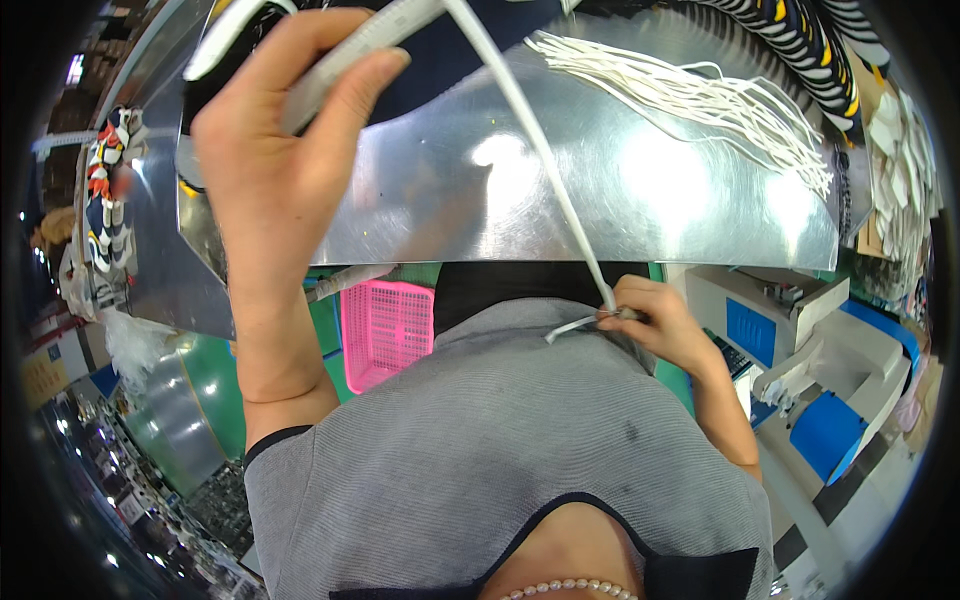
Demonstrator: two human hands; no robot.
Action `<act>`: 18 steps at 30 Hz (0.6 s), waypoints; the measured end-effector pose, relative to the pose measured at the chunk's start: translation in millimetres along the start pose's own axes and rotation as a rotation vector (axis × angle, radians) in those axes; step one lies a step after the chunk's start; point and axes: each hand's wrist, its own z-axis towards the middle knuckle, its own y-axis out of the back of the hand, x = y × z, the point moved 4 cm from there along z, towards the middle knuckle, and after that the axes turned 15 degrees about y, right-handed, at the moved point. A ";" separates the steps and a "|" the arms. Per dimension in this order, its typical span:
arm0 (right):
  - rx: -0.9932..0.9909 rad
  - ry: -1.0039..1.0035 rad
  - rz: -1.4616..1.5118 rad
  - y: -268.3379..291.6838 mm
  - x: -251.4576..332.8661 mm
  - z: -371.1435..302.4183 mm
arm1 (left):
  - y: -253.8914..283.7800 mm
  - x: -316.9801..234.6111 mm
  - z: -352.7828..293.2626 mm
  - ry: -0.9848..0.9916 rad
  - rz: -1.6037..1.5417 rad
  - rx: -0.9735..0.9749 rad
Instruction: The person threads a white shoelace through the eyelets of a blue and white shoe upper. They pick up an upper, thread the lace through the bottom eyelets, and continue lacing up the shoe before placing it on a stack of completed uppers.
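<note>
Your left hand (275, 165) is raised over the near left part of the metal bench (720, 220), its thumb and fingers closed on a pale, flat strip (400, 22) that slants up toward the top edge of the view. From that edge a white lace (551, 165) runs down in a taut, nearly straight line to your right hand (660, 320) (whether it is one piece with the strip, you cannot tell from here, since their meeting point is cut off). Your right fingers pinch the lace low in front of your grey shirt (500, 430), just off the bench's near edge, and a short end pokes out to the left of them. Behind your left hand lies a dark blue piece (440, 70) on the bench. To the right of the lace, a loose bundle of white laces (690, 95) spreads across the metal, apart from both your hands. Below the bench, between your forearms, stands a pink basket (390, 340); a pale machine (870, 350) with blue panels is beyond your right arm.
</note>
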 end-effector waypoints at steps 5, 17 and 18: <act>-0.337 0.107 0.157 30.1 38.1 39.2 | -71.3 46.4 -40.8 -0.044 0.353 0.347; -0.462 0.349 -0.057 50.9 18.8 170.8 | -98.0 36.6 -47.7 0.054 0.440 0.645; -0.470 0.345 -0.052 49.5 18.3 174.2 | -103.4 34.6 -47.0 0.048 0.474 0.666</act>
